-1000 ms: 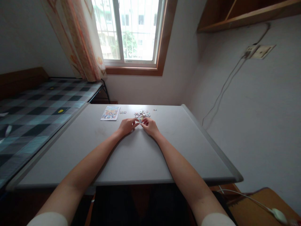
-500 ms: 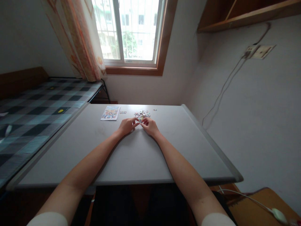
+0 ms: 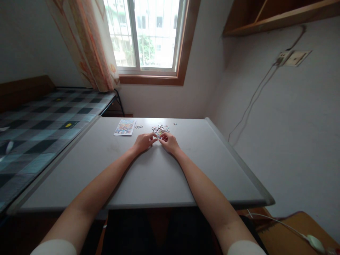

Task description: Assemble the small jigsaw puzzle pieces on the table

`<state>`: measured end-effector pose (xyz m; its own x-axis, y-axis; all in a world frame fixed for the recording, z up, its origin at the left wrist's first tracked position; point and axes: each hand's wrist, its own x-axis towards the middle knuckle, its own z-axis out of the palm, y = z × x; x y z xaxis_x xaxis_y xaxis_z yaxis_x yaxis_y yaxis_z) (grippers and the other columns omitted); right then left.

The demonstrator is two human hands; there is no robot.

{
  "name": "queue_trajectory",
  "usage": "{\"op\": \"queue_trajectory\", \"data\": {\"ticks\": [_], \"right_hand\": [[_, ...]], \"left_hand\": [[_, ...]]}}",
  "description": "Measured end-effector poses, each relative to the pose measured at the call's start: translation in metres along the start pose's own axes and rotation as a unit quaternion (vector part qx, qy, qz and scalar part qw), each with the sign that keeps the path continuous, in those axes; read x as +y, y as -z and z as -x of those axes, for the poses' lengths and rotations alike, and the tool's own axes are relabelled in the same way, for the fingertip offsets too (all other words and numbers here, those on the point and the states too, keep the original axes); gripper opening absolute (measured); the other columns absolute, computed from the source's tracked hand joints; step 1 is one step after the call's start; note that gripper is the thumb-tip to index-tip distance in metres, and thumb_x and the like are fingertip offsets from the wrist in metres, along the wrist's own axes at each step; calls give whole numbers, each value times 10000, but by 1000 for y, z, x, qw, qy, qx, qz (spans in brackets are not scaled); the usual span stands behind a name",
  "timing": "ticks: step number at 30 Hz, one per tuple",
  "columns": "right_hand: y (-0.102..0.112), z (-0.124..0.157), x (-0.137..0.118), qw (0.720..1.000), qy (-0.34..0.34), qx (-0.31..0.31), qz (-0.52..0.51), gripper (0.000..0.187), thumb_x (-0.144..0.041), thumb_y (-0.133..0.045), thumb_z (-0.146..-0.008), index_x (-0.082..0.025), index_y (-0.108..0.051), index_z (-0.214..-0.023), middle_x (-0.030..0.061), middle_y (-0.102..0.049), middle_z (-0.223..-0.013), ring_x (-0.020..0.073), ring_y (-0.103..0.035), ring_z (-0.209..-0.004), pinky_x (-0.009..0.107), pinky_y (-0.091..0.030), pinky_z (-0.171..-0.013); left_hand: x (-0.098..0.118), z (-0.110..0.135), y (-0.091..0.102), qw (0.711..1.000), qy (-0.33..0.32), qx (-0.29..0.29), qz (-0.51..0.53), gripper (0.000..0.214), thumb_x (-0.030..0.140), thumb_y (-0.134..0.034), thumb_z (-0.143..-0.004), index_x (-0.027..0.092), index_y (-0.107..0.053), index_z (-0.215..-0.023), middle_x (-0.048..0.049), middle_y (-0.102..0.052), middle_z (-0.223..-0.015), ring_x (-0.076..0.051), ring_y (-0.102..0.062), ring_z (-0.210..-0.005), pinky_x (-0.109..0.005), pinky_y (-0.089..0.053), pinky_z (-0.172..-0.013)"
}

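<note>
Both my arms reach out over a grey table (image 3: 148, 177). My left hand (image 3: 143, 142) and my right hand (image 3: 169, 142) rest side by side near the far edge, fingertips pinched together and meeting at the near side of a small pile of jigsaw puzzle pieces (image 3: 160, 129). What the fingers pinch is too small to make out. A colourful picture card (image 3: 124, 127) lies flat to the left of the pile, with a few loose pieces (image 3: 139, 126) between them.
One stray piece (image 3: 174, 124) lies right of the pile. A bed with a checked cover (image 3: 39, 124) stands against the table's left side. A window and curtain are behind, a wall with a cable on the right, a wooden stool (image 3: 294, 233) at lower right.
</note>
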<state>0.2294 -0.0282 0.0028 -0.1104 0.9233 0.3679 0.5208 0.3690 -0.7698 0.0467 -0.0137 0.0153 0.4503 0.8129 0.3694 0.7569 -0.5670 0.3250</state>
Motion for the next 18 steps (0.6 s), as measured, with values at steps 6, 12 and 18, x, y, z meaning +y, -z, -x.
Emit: {"op": "queue_trajectory", "data": {"ticks": [6, 12, 18], "right_hand": [[0, 0, -1, 1000, 3, 3, 2, 109, -255, -617, -721, -182, -616, -802, -9, -606, -676, 108, -539, -589, 235, -454, -604], [-1, 0, 1, 1000, 3, 15, 5, 106, -251, -601, -737, -182, -614, -817, -13, -602, -672, 108, -539, -592, 232, -448, -606], [0, 0, 0, 999, 17, 15, 24, 64, -233, -579, -760, -180, -615, -755, 6, -629, -713, 113, -536, -612, 235, -436, -622]], "left_hand": [[1, 0, 1, 1000, 7, 5, 0, 373, 530, -451, -876, 246, -661, -995, 7, -678, -709, -134, -592, -604, -233, -375, -599], [1, 0, 0, 1000, -2, 0, 4, 344, 500, -455, -878, 249, -659, -997, 14, -676, -716, -122, -580, -587, -226, -371, -588], [1, 0, -1, 1000, -2, 4, -2, 289, 432, -469, -878, 249, -667, -984, 11, -675, -708, -126, -583, -593, -228, -377, -589]]}}
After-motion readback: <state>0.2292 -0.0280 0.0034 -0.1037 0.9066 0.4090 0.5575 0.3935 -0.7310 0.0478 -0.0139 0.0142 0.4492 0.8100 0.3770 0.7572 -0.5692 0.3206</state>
